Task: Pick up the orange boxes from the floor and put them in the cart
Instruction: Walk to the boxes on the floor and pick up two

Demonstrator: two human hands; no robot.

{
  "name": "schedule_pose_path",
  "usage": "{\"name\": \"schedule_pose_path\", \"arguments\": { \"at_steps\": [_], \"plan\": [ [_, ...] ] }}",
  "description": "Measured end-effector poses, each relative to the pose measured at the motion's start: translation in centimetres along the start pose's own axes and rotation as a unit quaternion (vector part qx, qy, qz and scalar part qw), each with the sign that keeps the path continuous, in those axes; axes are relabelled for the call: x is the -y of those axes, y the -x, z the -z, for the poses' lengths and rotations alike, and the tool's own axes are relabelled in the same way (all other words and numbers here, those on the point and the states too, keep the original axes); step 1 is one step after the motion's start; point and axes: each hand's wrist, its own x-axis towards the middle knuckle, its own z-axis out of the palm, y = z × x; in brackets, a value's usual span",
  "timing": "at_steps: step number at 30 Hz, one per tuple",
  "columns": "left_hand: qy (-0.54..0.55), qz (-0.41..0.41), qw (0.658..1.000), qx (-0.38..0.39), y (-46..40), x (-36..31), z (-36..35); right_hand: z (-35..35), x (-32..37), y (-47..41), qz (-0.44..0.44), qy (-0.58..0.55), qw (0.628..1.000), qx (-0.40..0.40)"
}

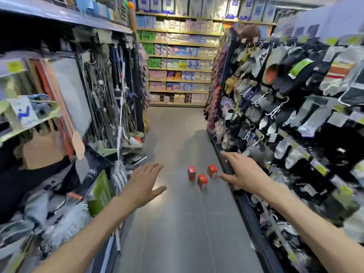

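3 boxes (202, 180) upright mid-floor (177, 233), nr right shelf base. Prob light, stiff card; grip by sides. Left hand (142, 184) & right hand (243, 172) spread wide, empty.

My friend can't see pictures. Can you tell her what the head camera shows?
Three small orange boxes stand on the grey floor of a shop aisle, and a person's empty left hand and right hand stretch out toward them, fingers spread. Mops hang on the left shelves, socks and slippers on the right rack. No cart is in view.
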Motion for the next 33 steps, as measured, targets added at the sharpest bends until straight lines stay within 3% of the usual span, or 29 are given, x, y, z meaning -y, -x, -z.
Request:
{"name": "schedule_pose_path", "arguments": {
  "at_steps": [8,24,33],
  "plan": [
    [0.018,-0.073,0.997,0.023,-18.8,8.6,-8.5,-6.7,-8.2,-13.3,-0.065,-0.003,0.998,0.010],
    [0.023,-0.108,0.993,0.047,-55.8,24.6,-19.1,-17.1,-26.1,-46.2,-0.120,-0.019,0.992,0.031],
    [0.018,-0.202,0.975,0.093,-79.6,31.2,-26.8,-24.0,-34.8,-60.6,-0.200,-0.030,0.978,0.049]
  ]
}}
